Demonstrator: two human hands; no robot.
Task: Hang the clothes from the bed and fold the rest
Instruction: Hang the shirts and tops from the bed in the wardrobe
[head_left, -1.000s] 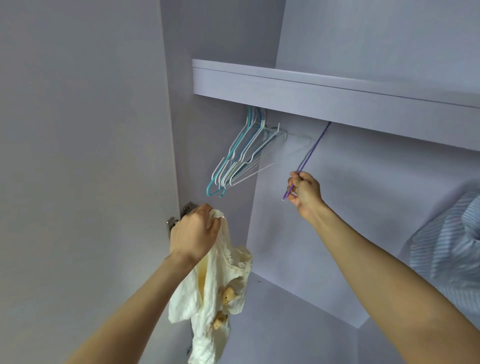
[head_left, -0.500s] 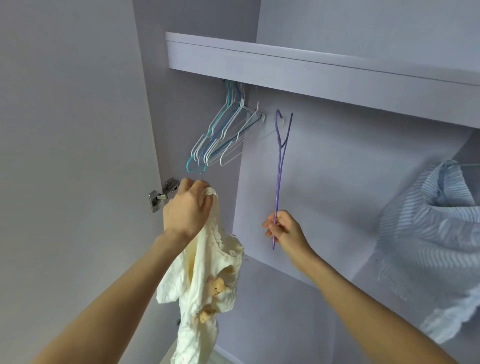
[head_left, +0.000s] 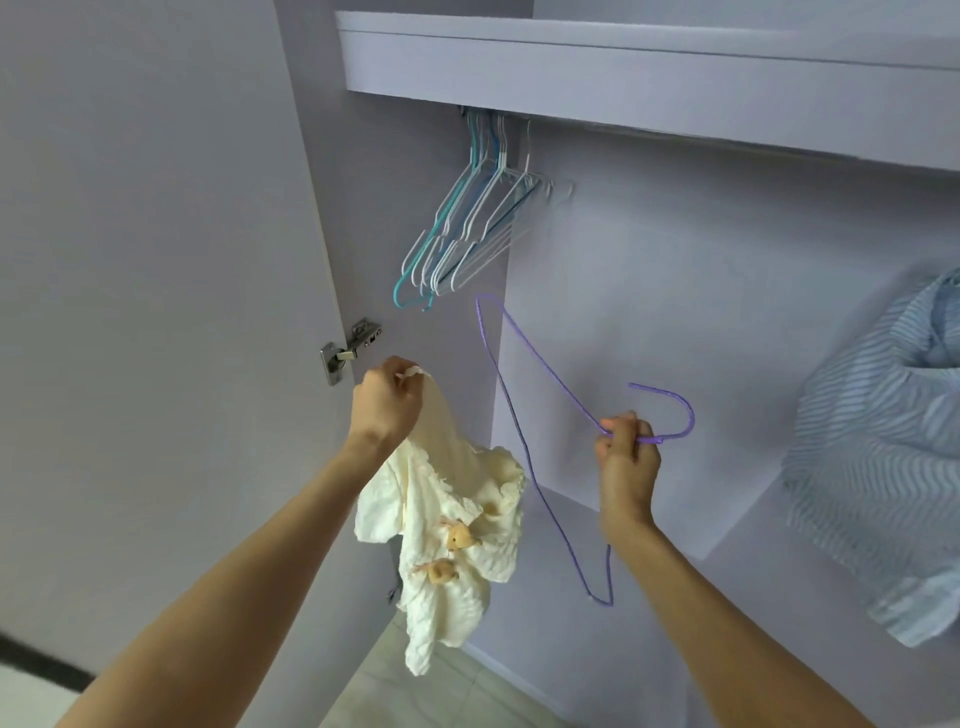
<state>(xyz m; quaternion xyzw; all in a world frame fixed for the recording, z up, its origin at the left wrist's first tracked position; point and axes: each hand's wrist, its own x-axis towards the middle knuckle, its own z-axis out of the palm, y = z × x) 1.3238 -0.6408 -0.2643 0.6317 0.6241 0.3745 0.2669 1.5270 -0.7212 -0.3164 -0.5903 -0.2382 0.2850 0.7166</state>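
- Left hand (head_left: 387, 400) pinches the cream garment (head_left: 447, 525) at its top edge; it dangles limp inside the open wardrobe.
- Right hand (head_left: 626, 452) grips the purple hanger (head_left: 540, 374) at the neck below its hook.
- The garment looks soft and light: spread its neckline, then feed the stiff wire shoulders through.
- Spare hangers (head_left: 467, 234) crowd the rail's left end; a striped shirt (head_left: 878, 457) hangs at the right.

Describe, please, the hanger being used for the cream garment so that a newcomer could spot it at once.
Start at the wardrobe shelf, under which a bunch of teal and white hangers hangs from the rail. Below and right of that bunch, the right hand grips the purple hanger at its neck. It is the only purple one, and the only one off the rail.
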